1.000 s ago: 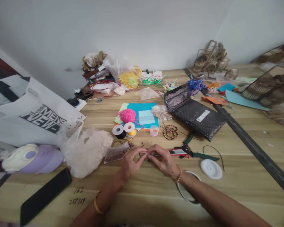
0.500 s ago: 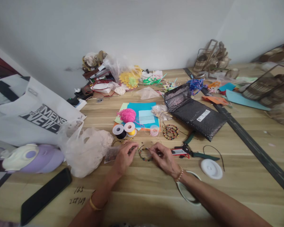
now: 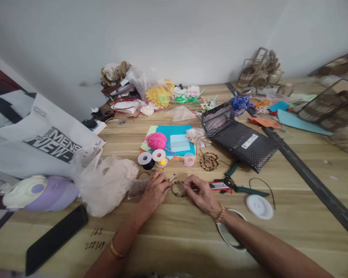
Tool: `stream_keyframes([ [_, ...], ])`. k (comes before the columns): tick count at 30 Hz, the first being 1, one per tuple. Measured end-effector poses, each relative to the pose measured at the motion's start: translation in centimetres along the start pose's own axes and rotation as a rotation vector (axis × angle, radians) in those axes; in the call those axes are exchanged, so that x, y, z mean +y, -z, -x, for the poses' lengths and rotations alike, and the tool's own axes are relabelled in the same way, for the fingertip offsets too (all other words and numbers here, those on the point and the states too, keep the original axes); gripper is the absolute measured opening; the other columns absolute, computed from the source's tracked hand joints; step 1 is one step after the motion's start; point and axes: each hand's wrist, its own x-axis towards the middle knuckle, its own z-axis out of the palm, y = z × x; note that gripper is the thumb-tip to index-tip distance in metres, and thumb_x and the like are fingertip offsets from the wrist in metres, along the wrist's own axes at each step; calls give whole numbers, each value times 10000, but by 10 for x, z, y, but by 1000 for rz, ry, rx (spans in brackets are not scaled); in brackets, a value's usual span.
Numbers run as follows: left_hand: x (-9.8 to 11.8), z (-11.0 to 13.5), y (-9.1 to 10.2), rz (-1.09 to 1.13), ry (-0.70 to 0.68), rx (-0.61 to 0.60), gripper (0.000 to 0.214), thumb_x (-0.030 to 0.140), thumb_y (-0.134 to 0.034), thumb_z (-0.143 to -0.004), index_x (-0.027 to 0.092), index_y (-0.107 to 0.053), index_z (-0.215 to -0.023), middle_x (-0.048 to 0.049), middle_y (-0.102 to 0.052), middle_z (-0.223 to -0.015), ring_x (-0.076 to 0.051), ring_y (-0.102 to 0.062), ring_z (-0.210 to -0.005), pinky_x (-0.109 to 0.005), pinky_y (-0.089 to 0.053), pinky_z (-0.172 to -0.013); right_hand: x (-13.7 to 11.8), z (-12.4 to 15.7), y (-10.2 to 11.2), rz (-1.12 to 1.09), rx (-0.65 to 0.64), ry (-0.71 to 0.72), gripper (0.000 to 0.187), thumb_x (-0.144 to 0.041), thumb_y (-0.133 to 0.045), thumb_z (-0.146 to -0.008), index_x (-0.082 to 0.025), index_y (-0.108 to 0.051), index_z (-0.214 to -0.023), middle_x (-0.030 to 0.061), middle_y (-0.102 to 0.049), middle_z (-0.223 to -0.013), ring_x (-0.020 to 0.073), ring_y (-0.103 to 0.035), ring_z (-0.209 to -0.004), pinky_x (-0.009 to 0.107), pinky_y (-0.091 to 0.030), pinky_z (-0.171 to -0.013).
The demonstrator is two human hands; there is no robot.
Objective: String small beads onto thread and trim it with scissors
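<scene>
A small loop of coloured beads, a beaded bracelet, lies on the wooden table between my hands. My right hand pinches it at its right side, where a thin pale piece shows at the fingertips. My left hand is palm down at the left side of the loop, fingers bent and closed together; what is in its fingertips is hidden. Partly under the left hand is a clear bag of small beads. More beaded bracelets lie behind my right hand.
Thread spools, pink yarn and a clear small spool stand behind the hands. Green-handled pliers, a white lid and scissors' white handle lie right. A plastic bag and phone lie left.
My left hand has turned more palm down, its fingers now bent toward the left side of the bracelet. My right hand stays almost in place.
</scene>
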Motion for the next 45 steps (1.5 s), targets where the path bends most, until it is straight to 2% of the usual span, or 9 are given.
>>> stream_keyframes([
  [6, -2, -1, -3, 45, -5, 39, 141, 168, -570, -839, 209, -695, -790, -50, -618, -804, -213, -519, -904, -381, -442, -853, 1, 0, -1, -3, -1, 8, 86, -204, -530, -850, -167, -571, -784, -5, -550, -665, 114, -509, -590, 215, -417, -562],
  [9, 3, -3, 1, 155, 55, 160, 133, 190, -576, -838, 197, -692, -773, -52, -638, -783, -204, -548, -869, -363, -460, -822, 1, 0, 0, -9, -5, 18, 71, -194, -531, -850, -169, -565, -794, 1, -559, -687, 119, -519, -612, 223, -425, -584],
  [11, 9, -4, 6, 314, 137, 247, 111, 216, -609, -815, 185, -692, -748, -53, -659, -756, -196, -578, -809, -346, -473, -783, 0, 0, 1, -18, -10, 26, 76, -198, -529, -855, -170, -563, -793, 9, -564, -703, 124, -526, -629, 229, -431, -595],
  [15, 20, -6, 8, 791, 441, 176, 111, 269, -656, -758, 166, -697, -753, -32, -696, -695, -163, -621, -652, -283, -495, -640, -3, 1, 2, -36, -18, 77, 97, -218, -527, -869, -175, -562, -789, 21, -571, -721, 138, -538, -660, 241, -444, -617],
  [17, 22, -5, 3, 978, 554, 138, 135, 292, -667, -739, 160, -695, -742, -16, -687, -641, -150, -614, -608, -272, -490, -627, -5, 1, 3, -43, -22, 112, 114, -233, -521, -880, -177, -563, -790, 27, -574, -726, 144, -544, -674, 250, -450, -631],
  [22, 21, -3, -9, 1225, 623, 95, 179, 325, -692, -711, 146, -690, -708, -13, -671, -631, -138, -596, -619, -275, -471, -681, -8, 1, 2, -48, -48, 185, 150, -255, -501, -905, -177, -559, -791, 37, -573, -733, 147, -537, -686, 264, -448, -644],
  [30, 24, -4, -7, 1309, 664, 91, 177, 311, -739, -665, 142, -702, -702, -4, -664, -625, -130, -573, -629, -261, -435, -700, -4, 2, 2, -53, -70, 173, 127, -228, -513, -901, -172, -567, -802, 32, -572, -737, 142, -533, -686, 260, -435, -638],
  [45, 22, -4, -9, 1254, 620, 63, 147, 292, -714, -696, 148, -704, -725, -10, -692, -668, -140, -598, -666, -262, -441, -725, -6, 2, 1, -58, -67, 185, 139, -245, -528, -898, -172, -580, -792, 36, -587, -733, 141, -553, -683, 253, -445, -638],
])
